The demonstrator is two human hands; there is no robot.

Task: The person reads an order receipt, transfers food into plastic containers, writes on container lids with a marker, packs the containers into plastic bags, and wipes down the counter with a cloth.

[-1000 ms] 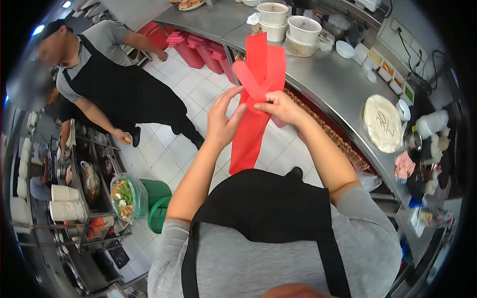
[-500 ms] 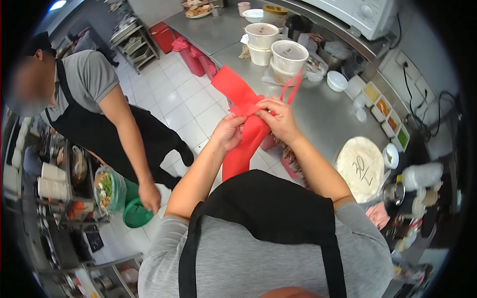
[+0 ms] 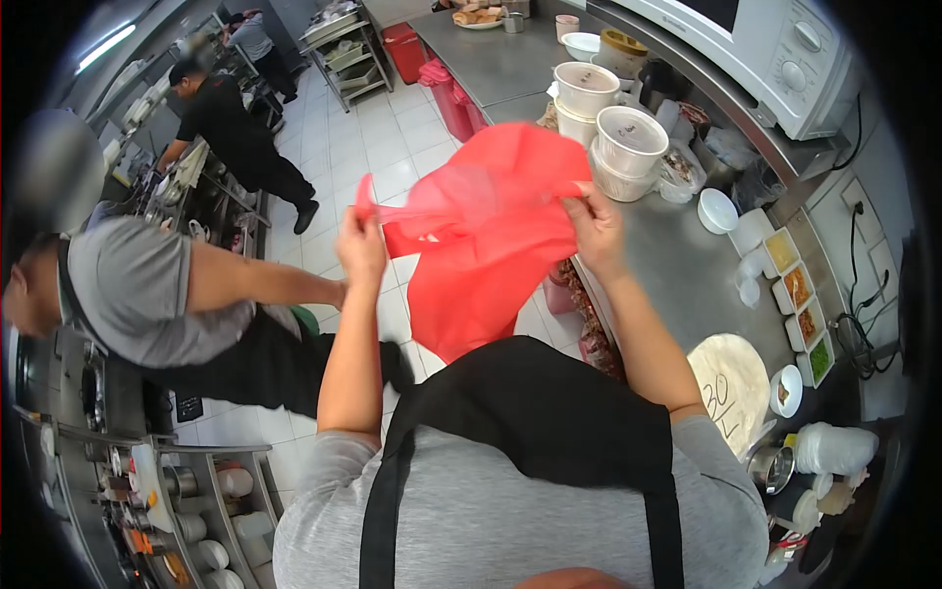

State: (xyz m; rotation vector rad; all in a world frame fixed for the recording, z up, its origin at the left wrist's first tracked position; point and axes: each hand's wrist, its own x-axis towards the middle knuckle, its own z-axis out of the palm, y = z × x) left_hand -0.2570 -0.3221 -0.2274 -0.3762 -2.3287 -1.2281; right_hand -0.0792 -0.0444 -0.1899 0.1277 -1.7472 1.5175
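Note:
A red cloth bag point(image 3: 481, 265) is spread out in front of my chest, between my two hands. My left hand point(image 3: 362, 247) is closed on its left edge, where a narrow strip like a handle sticks up. With thumb and fingers, my right hand point(image 3: 597, 234) pinches the upper right edge. The bag hangs beside the steel counter point(image 3: 677, 265), over the tiled floor. Its middle is slightly blurred, and I cannot see into it.
Lidded white tubs point(image 3: 630, 142) stand stacked on the counter, near my right hand. Beyond are a white bowl point(image 3: 717, 210), sauce containers point(image 3: 796, 292) and a microwave point(image 3: 765, 59). A round pale item marked 30 point(image 3: 731, 378) lies by my right arm. A co-worker point(image 3: 137, 285) bends close on my left.
The bag was narrow and bunched between my hands; now it is opened out wide. My hands have moved apart. The co-worker at left has come closer and bent lower.

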